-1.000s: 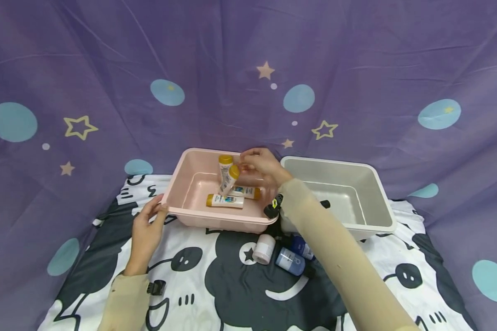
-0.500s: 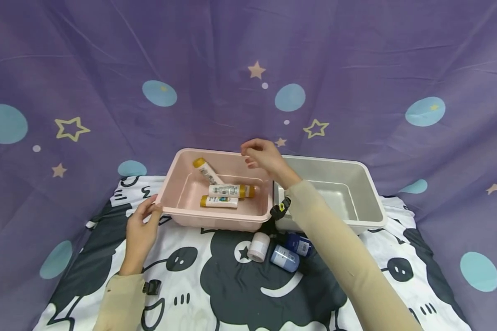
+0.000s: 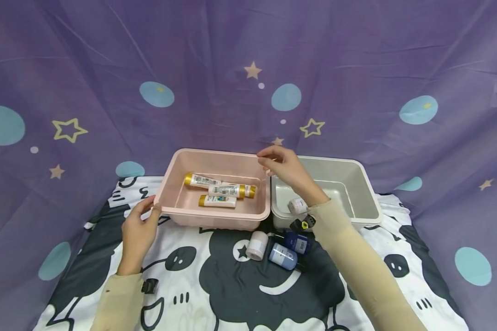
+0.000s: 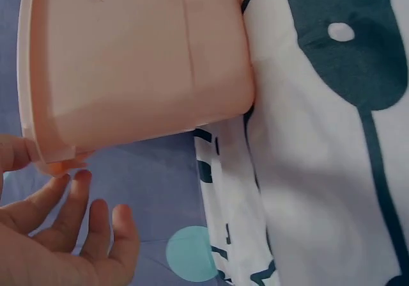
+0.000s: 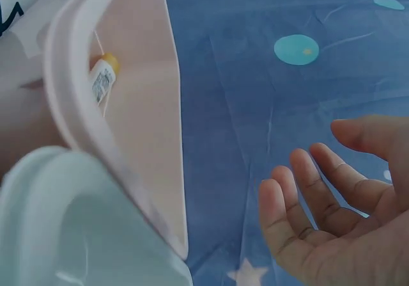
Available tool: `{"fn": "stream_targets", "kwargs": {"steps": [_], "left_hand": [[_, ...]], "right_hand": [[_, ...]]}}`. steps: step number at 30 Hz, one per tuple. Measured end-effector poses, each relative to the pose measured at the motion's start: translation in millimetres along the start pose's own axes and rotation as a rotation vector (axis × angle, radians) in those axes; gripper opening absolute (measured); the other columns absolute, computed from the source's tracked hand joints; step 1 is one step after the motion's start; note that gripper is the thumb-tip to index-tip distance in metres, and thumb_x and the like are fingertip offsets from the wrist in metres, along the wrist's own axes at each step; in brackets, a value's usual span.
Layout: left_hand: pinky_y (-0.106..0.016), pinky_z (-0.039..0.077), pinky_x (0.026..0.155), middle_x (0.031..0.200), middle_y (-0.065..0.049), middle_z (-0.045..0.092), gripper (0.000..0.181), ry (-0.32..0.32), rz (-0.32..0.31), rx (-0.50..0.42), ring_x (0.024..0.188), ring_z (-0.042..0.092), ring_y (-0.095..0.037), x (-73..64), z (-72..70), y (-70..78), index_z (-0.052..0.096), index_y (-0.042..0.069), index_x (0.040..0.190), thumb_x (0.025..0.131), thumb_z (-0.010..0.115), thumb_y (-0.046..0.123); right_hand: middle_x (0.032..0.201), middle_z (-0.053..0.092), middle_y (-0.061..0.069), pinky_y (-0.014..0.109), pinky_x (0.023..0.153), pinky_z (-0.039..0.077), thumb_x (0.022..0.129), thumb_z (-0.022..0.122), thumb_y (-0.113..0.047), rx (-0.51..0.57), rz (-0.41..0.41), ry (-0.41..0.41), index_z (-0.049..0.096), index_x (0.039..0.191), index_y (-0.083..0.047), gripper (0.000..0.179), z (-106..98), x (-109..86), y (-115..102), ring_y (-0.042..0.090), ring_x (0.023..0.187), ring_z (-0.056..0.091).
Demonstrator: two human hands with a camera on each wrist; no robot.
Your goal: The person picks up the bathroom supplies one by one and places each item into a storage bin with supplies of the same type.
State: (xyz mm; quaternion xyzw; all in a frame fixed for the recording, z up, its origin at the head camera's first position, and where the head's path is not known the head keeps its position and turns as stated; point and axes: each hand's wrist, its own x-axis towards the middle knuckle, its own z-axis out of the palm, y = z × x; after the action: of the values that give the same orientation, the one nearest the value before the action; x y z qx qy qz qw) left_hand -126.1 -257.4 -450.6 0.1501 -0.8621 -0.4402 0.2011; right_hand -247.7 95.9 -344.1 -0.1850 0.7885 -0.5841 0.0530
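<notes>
My left hand (image 3: 138,232) pinches the left rim of the pink bin (image 3: 209,220); in the left wrist view the thumb and forefinger (image 4: 75,187) meet at its corner. Several white tubes with golden yellow caps lie in that bin, among them a front tube (image 3: 218,201) and a rear tube (image 3: 202,180). Over the right end of the pink bin, near the grey bin (image 3: 366,223), hovers my right hand (image 3: 290,171). Its fingers are relaxed with nothing in them, as the right wrist view shows. Inside the grey bin, partly behind the right wrist, lies a whitish bottle (image 3: 297,206).
In front of the bins, a pale pink bottle (image 3: 257,246), a light blue bottle (image 3: 283,256) and a dark blue bottle (image 3: 296,242) lie on the patterned cloth (image 3: 232,294). A purple curtain (image 3: 215,69) hangs right behind the bins.
The tubes, two of them tilted up near my right hand a second ago, have dropped flat in the pink bin. My right hand has moved right toward the grey bin; the left stays at the rim.
</notes>
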Motion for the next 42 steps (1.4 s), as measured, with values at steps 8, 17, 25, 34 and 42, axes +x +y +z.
{"fn": "stream_targets", "kwargs": {"steps": [8,17,25,34,42], "left_hand": [[-0.05,0.046,0.087,0.124,-0.019,0.065,0.037,0.088,0.036,0.075,0.116,0.058,-0.038,-4.3,-0.7,11.0,0.066,0.001,0.129,0.099,0.06,0.022],[-0.052,0.047,0.085,0.119,-0.025,0.063,0.037,0.112,0.091,0.089,0.11,0.056,-0.038,-18.3,-1.6,27.2,0.066,-0.003,0.127,0.098,0.063,0.02],[-0.048,0.044,0.079,0.114,-0.026,0.062,0.035,0.128,0.153,0.103,0.1,0.057,-0.039,-42.8,1.6,39.0,0.067,-0.004,0.124,0.094,0.068,0.014],[-0.03,0.054,0.075,0.107,-0.013,0.068,0.031,0.048,0.177,0.061,0.097,0.065,-0.023,-72.9,14.5,49.1,0.069,0.001,0.121,0.092,0.072,0.015],[-0.021,0.055,0.071,0.106,-0.008,0.072,0.033,-0.074,0.137,-0.016,0.091,0.071,-0.02,-88.5,35.1,51.7,0.07,0.004,0.119,0.091,0.076,0.019]], "right_hand": [[0.111,0.067,0.014,0.04,0.078,0.055,0.099,0.066,-0.017,-0.039,-0.003,0.03,0.067,0.118,0.0,0.026,-15.0,-35.6,7.4,0.038,0.096,0.061],[0.107,0.071,0.007,0.039,0.079,0.051,0.098,0.066,-0.023,-0.19,-0.036,0.087,0.069,0.117,-0.008,0.024,-32.7,-79.5,17.1,0.024,0.091,0.064],[0.109,0.071,0.006,0.035,0.078,0.051,0.098,0.067,-0.024,-0.246,-0.026,0.166,0.071,0.118,-0.009,0.025,-50.5,-113.7,29.1,0.024,0.093,0.065],[0.113,0.069,0.009,0.022,0.079,0.052,0.099,0.067,-0.02,-0.243,-0.011,0.264,0.07,0.117,-0.007,0.023,-69.2,-148.8,39.1,0.015,0.096,0.065],[0.111,0.069,0.008,0.017,0.075,0.05,0.099,0.066,-0.028,-0.339,0.061,0.4,0.071,0.118,-0.008,0.028,-86.4,-175.5,53.9,0.008,0.092,0.063]]}}
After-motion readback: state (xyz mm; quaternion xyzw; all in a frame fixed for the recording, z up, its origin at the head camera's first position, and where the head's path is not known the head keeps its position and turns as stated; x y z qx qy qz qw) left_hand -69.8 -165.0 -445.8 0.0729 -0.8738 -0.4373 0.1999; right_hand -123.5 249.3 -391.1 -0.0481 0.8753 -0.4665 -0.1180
